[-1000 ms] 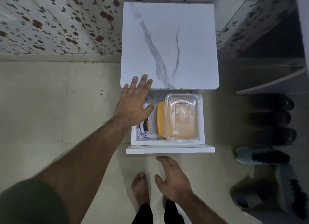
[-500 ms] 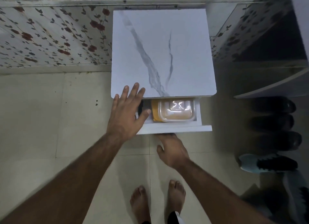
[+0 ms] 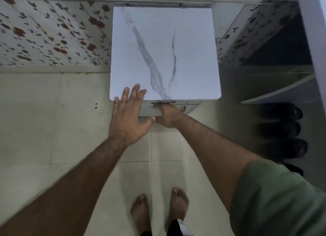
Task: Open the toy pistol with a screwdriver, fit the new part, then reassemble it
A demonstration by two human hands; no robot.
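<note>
The toy pistol and the screwdriver show nowhere in this view, so I cannot say where they are. At the centre of the frame my right hand [image 3: 166, 116] reaches the white drawer front [image 3: 150, 110] just under the front edge of the cabinet top; my fingertips go out of sight beneath that edge, so I cannot tell whether they are curled on anything or only pushing. The drawer front sits nearly flush with the cabinet, and nothing of its inside shows.

My left hand [image 3: 128, 116] is spread wide and holds nothing. Its fingers are straight and fanned, the tips lying over the lower left corner of the marble-look top [image 3: 164, 47], the thumb pointing toward my right hand.

The top is a smooth, flat white square with rounded front corners and grey veins running down its middle. No writing or label can be read on it.

Below, in the lower centre of the frame, my bare feet [image 3: 158, 211] stand on pale, glossy square floor tiles [image 3: 44, 121] with thin dark joints. A dull green sleeve [image 3: 275, 200] fills the lower right. The wall tiles [image 3: 53, 33] at upper left carry a pattern of red flowers and dark leaves. At the right edge, dark shoes [image 3: 280, 128] stand in a row on the floor under a white shelf [image 3: 275, 93].
</note>
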